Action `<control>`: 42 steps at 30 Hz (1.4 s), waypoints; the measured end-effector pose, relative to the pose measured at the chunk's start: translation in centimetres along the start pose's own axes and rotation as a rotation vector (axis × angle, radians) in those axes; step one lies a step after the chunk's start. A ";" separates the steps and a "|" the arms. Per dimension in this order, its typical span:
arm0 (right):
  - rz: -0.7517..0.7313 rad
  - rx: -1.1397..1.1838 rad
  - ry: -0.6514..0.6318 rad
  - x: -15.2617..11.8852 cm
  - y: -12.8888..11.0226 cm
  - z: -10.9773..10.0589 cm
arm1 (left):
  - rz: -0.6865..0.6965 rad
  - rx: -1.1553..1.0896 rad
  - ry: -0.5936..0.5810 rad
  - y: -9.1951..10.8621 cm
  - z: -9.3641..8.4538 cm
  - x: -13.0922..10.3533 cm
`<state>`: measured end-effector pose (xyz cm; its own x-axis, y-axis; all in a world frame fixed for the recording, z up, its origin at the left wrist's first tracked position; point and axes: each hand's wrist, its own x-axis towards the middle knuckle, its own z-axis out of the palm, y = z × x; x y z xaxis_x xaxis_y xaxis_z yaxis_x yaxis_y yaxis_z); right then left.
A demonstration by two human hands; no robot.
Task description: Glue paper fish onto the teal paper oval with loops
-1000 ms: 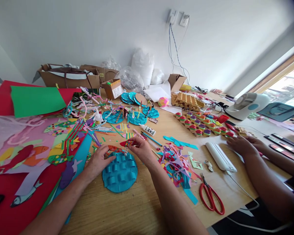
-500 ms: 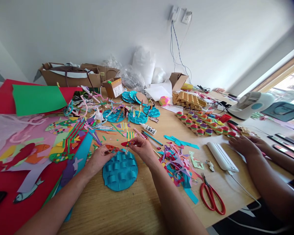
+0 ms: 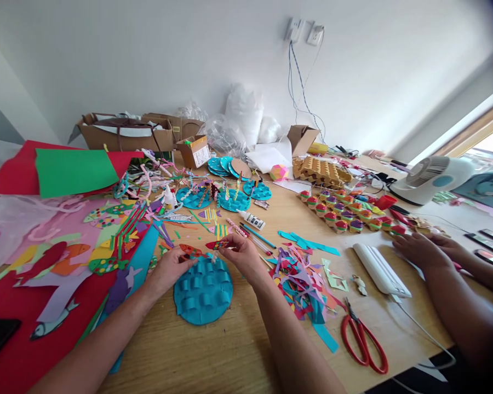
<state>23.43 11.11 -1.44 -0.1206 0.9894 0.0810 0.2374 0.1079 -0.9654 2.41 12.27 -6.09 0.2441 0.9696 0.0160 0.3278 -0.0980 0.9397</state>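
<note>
The left hand point(image 3: 167, 270) pinched an orange fish point(image 3: 190, 250), the right hand point(image 3: 243, 256) a red fish point(image 3: 216, 245), fingers nearly closed, long axes sideways. Just bodyward of those 2 grips, about equally near each, lay the blue disc point(image 3: 204, 299).

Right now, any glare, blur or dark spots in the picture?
In the head view, window partly washed out, top-right corner dark; same view, co-worker's forearm blurred toward the right edge; head view, hands fairly clear, red paper fish too small for fine detail.
</note>
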 end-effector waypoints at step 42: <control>0.023 0.092 -0.005 0.0 -0.3 -0.3 | 0.272 0.183 0.152 5.4 -1.5 -0.8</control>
<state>23.64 11.09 -1.05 -0.1213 0.9909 0.0576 0.1504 0.0757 -0.9857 2.58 11.31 -0.49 0.2111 0.9234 0.3205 0.4305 -0.3822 0.8177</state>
